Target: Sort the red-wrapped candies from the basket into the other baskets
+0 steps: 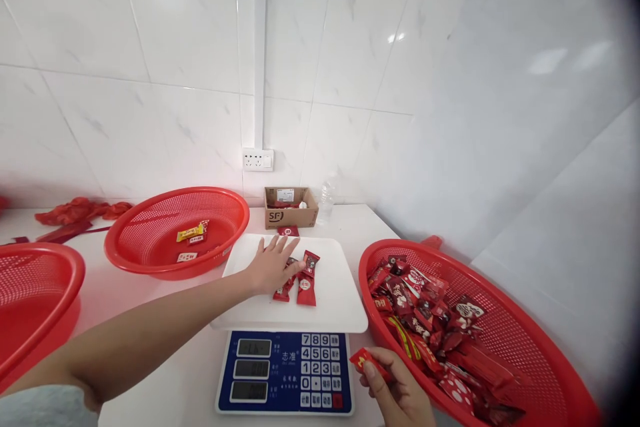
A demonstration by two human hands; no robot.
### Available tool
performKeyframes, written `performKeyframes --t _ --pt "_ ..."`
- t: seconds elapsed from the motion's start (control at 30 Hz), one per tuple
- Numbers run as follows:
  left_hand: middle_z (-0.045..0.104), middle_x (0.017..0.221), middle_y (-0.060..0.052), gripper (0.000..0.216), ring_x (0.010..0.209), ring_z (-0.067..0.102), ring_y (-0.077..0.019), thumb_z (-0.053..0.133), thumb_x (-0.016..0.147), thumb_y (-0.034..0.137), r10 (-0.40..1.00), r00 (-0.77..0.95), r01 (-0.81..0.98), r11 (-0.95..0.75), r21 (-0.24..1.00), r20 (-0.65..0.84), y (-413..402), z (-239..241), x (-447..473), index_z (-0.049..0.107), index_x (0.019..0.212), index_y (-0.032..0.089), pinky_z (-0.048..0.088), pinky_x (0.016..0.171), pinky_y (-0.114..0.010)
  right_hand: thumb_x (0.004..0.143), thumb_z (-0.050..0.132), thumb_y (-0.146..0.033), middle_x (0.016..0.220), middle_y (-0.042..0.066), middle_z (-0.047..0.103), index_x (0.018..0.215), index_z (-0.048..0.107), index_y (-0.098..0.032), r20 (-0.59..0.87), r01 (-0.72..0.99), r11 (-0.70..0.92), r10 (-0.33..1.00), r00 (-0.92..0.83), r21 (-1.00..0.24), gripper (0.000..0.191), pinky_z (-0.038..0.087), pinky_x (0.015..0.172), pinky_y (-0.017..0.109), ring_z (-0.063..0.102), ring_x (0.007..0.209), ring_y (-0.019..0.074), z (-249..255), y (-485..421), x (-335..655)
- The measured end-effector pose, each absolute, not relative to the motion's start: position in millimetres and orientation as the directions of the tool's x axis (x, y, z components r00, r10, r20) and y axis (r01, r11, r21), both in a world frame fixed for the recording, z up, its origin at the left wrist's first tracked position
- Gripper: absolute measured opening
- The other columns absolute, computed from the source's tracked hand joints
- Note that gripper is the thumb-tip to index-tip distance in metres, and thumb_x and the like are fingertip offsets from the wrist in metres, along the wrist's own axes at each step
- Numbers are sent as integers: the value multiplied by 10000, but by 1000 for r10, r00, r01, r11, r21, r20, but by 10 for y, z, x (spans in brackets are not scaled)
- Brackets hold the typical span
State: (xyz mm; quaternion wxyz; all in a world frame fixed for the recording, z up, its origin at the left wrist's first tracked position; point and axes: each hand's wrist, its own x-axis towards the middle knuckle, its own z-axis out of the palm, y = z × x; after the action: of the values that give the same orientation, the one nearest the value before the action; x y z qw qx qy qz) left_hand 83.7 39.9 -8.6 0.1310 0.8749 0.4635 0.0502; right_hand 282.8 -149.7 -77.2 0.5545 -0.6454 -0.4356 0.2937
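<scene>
My left hand reaches over the white scale tray, fingers spread flat, touching the small red candy packets that lie on the tray. My right hand sits low beside the scale keypad, pinching one red candy packet between thumb and fingers. The blue-faced electronic scale shows lit displays that I cannot read. Right of it stands a red mesh basket heaped with red wrapped candies.
A red basket behind the scale on the left holds a yellow packet and two small ones. Another red basket is at the far left. A small cardboard box, a plastic bottle, red bags and a wall socket lie behind.
</scene>
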Motion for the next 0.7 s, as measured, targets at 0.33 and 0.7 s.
performKeyframes --t 0.33,0.7 --pt "224 1526 -122 772 1400 86 -374 282 792 743 728 683 716 -649 258 -67 319 -232 1082 251 1439 323 56 1040 -655 759 602 -509 652 28 671 846 702 -211 163 351 39 929 332 -936 326 529 572 216 622 604 174 -672 -1443 2820" --pt "170 1545 -56 703 1415 122 -258 283 857 670 524 851 516 -846 134 33 493 -93 645 202 1456 311 103 1129 -457 726 594 -552 827 70 733 866 691 -204 223 519 -28 882 415 -854 387 551 692 263 675 748 226 -466 -1436 2986"
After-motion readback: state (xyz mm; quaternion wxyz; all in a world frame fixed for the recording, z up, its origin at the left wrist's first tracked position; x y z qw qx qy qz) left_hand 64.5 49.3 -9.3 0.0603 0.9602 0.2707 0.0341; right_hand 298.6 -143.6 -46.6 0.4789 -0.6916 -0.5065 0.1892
